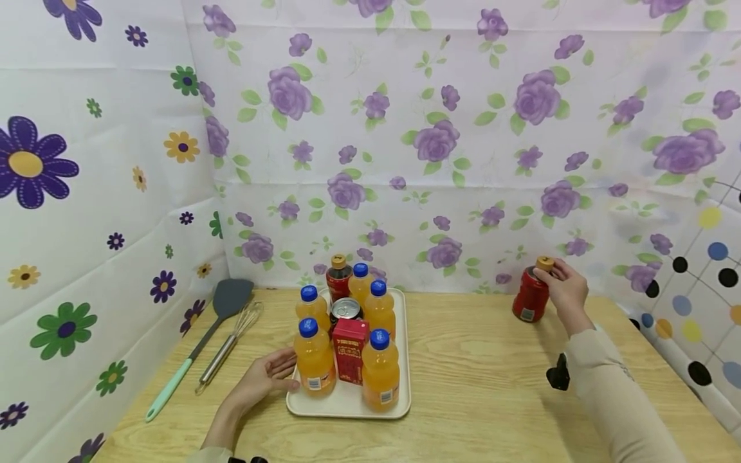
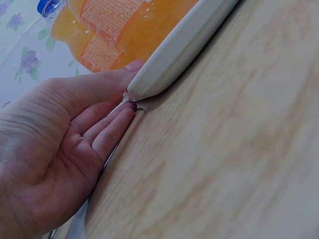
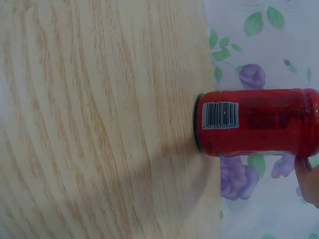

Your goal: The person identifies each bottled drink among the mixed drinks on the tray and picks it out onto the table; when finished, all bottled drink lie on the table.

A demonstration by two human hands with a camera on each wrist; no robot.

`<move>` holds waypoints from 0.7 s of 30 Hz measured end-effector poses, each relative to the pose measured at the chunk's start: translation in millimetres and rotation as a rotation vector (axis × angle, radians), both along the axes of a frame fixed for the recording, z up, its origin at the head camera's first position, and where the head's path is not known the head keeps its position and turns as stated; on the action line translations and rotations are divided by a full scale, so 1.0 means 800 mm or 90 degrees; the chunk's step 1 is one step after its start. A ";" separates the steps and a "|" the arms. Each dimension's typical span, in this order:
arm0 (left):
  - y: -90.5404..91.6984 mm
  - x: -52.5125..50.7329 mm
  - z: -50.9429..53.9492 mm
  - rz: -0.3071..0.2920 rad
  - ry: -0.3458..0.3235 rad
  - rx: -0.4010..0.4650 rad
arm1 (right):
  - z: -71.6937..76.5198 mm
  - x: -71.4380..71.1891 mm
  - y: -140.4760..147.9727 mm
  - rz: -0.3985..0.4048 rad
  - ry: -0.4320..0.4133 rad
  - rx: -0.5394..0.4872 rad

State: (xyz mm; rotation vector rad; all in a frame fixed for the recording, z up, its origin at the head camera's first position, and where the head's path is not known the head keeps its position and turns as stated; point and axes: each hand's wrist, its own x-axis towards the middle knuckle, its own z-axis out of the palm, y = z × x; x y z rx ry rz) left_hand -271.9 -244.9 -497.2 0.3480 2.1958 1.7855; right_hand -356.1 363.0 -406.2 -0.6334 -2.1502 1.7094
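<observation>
At the right back of the table, my right hand (image 1: 567, 292) grips a red-labelled bottle (image 1: 530, 294) near its gold cap. A barcode shows low on the bottle (image 3: 254, 122) in the right wrist view; whether its base touches the wood I cannot tell. My left hand (image 1: 263, 379) pinches the left rim of a cream tray (image 1: 347, 409). In the left wrist view, the thumb (image 2: 109, 82) lies over the rim and fingertips are at its underside. On the tray stand several orange drink bottles (image 1: 314, 360) with blue caps, a red carton (image 1: 350, 354), a can (image 1: 346, 310) and another gold-capped bottle (image 1: 338, 278).
Left of the tray lie a spatula (image 1: 199, 347) with a mint handle and a metal whisk (image 1: 228, 347). Flowered cloth (image 1: 405, 161) hangs behind the wooden table (image 1: 463, 360) and along its left side. Dotted cloth (image 1: 703, 308) is at the right edge.
</observation>
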 end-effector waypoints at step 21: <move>0.000 0.001 0.003 -0.013 0.008 0.002 | 0.064 0.010 -0.030 0.087 0.104 0.113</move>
